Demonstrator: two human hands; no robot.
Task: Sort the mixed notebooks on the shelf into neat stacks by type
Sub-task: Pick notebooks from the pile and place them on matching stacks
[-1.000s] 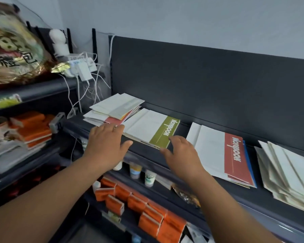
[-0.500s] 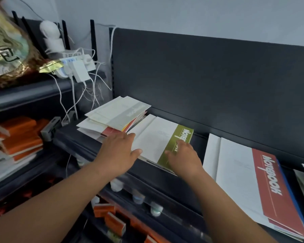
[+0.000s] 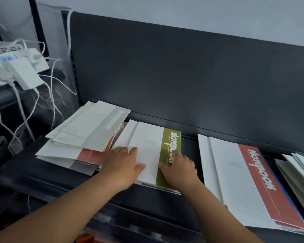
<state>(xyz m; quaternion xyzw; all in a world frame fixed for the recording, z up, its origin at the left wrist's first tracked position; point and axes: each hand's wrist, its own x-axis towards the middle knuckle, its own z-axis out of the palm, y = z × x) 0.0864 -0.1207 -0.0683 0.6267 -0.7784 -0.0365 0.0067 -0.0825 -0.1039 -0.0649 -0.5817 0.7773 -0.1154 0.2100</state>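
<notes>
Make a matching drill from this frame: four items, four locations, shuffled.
Items
1. green-band notebook
2. red-band notebook
3. grey-band notebook
4. white charger

Places
A. on top of the messy leftmost pile
B. far left, off the notebook shelf, among cables
C. under the left hand and right hand
D. right of both hands, untouched

Pairs: 1-C, 2-D, 3-A, 4-B

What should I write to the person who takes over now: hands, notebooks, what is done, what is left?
Left hand: flat on the green-band notebook.
Right hand: on its green band, grip unclear.
Mixed pile at far left, untidy; red-band stack and pale stack to the right.
Done: those two look grouped by type.
Left: sort the mixed pile, square the fanned pale stack.
</notes>
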